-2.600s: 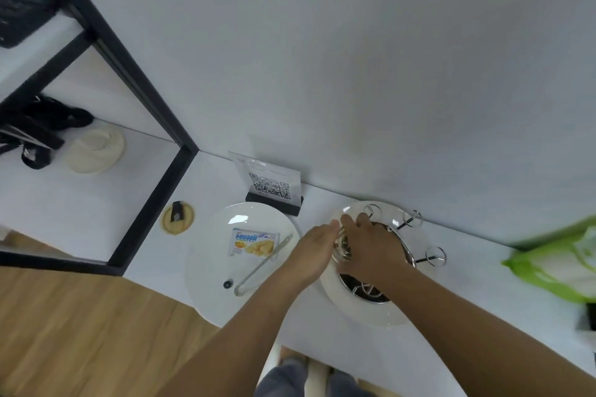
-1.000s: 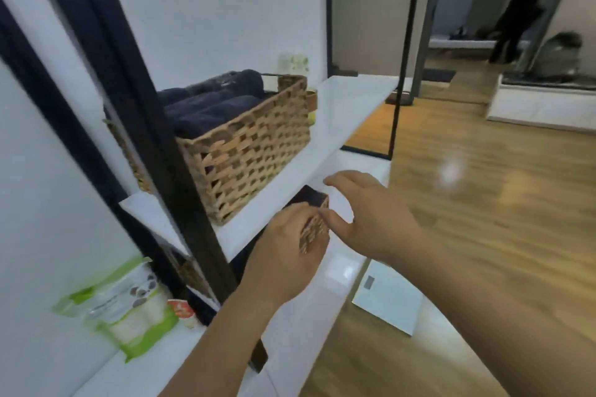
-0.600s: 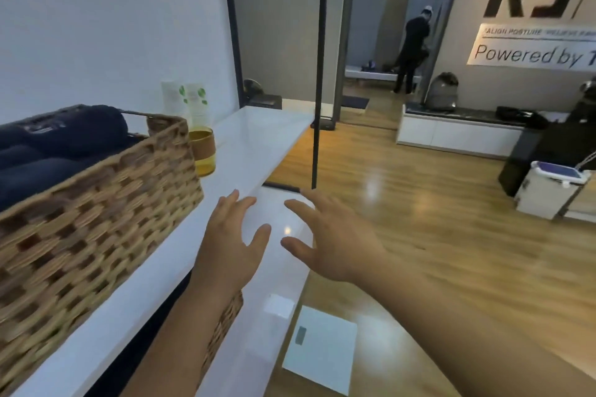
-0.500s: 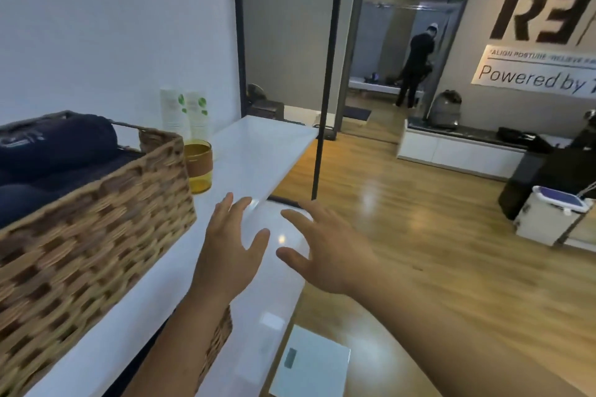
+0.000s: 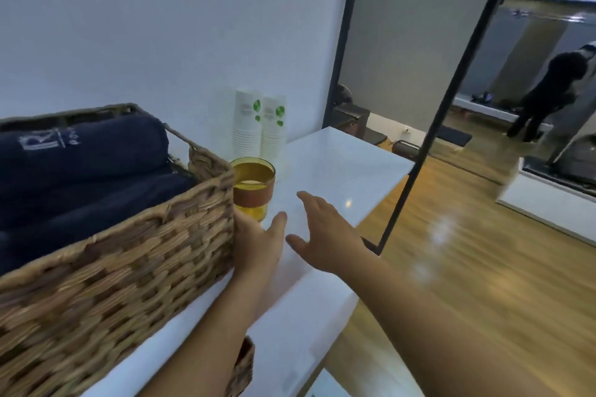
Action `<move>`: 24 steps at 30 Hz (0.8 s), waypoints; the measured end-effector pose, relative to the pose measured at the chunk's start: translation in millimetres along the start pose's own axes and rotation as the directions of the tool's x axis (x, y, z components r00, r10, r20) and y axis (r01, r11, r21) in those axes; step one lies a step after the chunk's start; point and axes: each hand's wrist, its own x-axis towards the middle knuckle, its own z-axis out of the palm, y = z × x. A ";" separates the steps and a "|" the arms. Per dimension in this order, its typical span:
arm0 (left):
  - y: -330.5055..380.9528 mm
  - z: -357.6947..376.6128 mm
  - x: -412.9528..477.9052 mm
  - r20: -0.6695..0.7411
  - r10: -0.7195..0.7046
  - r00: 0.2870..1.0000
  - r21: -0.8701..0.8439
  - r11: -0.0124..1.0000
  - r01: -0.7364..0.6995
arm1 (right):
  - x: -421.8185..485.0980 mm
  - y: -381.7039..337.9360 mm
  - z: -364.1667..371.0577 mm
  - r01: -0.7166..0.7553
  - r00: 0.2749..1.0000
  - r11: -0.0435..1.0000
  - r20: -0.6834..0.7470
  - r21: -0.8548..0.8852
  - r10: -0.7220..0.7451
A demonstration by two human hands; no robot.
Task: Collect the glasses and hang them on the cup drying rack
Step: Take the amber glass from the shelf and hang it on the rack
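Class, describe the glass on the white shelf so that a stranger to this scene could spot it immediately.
Find the large wicker basket of rolled navy towels on the white shelf. At its far right corner, in front of two stacks of white paper cups, stands the amber glass. Alone among its neighbours it is see-through yellow, with a brown band around its middle.

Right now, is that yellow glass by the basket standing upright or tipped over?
Upright. The yellow glass stands on the white shelf with its round rim facing up, beside the wicker basket.

Glass (image 5: 253, 189) stands right of basket (image 5: 129, 255), before cups (image 5: 259, 126).
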 end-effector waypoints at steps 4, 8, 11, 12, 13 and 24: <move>-3.3 13.8 29.2 -0.136 -0.083 0.987 -0.143 0.988 0.063 | 55.8 -7.6 27.9 0.058 0.996 0.970 0.058 0.236 -0.074; -16.9 34.0 51.9 -0.264 -0.157 0.952 -0.038 0.988 0.152 | 91.3 -11.7 59.1 0.122 0.993 0.915 -0.040 0.386 -0.115; -16.9 41.9 59.6 -0.329 -0.142 0.934 0.021 0.987 0.157 | 107.0 -4.5 68.7 0.168 0.983 0.898 -0.136 0.407 -0.123; -15.6 44.5 59.4 -0.343 -0.132 0.930 0.037 0.987 0.154 | 109.2 -1.8 71.7 0.178 0.981 0.881 -0.149 0.439 -0.124; -17.1 46.9 60.1 -0.358 -0.124 0.925 0.049 0.987 0.151 | 109.9 0.1 73.1 0.190 0.978 0.865 -0.163 0.465 -0.127; -14.3 52.4 60.1 -0.382 -0.137 0.914 0.044 0.985 0.166 | 115.7 5.0 76.8 0.188 0.978 0.789 -0.184 0.585 -0.096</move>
